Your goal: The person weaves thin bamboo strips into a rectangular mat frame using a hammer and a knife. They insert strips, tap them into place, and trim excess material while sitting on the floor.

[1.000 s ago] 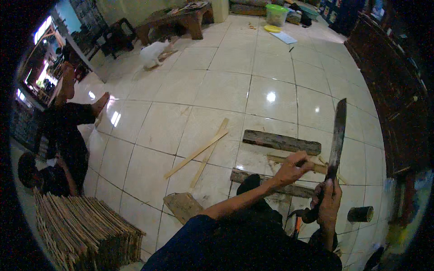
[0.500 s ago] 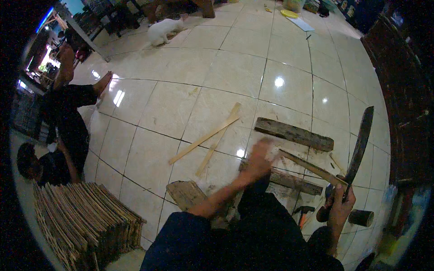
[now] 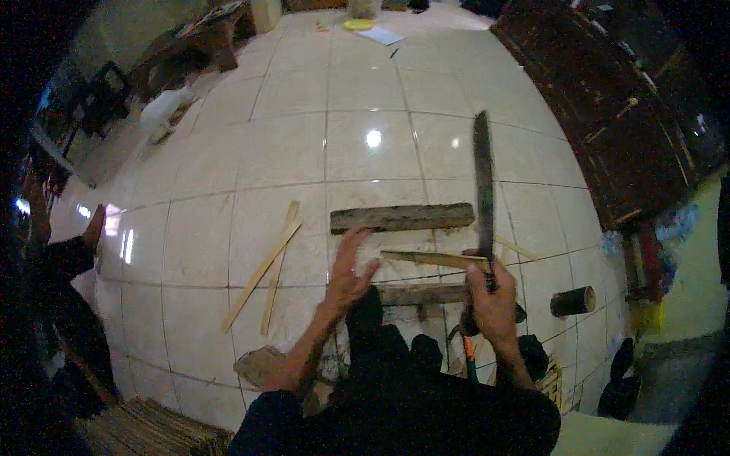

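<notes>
My right hand (image 3: 493, 300) is closed round a machete (image 3: 484, 178) and the end of a split piece of bamboo or wood (image 3: 430, 258). The dark blade stands up, pointing away from me. The split piece reaches leftward, its far tip close to my left hand (image 3: 351, 267). That left hand is open, thumb and fingers apart, with nothing in it. Beyond the piece a weathered wooden block (image 3: 401, 218) lies on the floor. A second wooden block (image 3: 422, 294) lies nearer me, partly covered by my leg and right hand.
Two crossed pale strips (image 3: 262, 277) lie at left. A hammer (image 3: 470, 357) with an orange handle and a short log (image 3: 572, 301) are at right. Stacked strips (image 3: 152, 429) fill the lower left, near another person (image 3: 72, 281). A white cat (image 3: 163, 114) is further off.
My view has turned to the right. My left hand, blurred before, now has its fingers spread near the piece's tip. My right hand still holds the machete and piece, now closer together with the left.
</notes>
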Demonstrator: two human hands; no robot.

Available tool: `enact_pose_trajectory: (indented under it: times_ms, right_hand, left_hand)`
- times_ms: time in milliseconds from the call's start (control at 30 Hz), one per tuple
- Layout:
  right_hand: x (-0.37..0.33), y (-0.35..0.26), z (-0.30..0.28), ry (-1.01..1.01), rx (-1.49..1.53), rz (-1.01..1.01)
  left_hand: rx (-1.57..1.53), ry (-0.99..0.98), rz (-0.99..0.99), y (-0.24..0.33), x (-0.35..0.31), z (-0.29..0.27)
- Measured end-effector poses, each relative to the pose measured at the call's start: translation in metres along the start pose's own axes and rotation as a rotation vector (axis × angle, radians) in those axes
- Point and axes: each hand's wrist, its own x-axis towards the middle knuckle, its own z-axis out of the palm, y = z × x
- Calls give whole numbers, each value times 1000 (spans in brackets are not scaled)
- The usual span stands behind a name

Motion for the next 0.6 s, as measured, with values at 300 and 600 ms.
enact_pose_trajectory:
  times_ms: [300, 600]
  right_hand:
    - [-17, -19, -13, -70, 133, 1]
    - [-38, -7, -24, -227, 450, 228]
  left_hand:
    - [-628, -144, -22, 82, 43, 78]
    - [-640, -56, -13, 78, 43, 74]
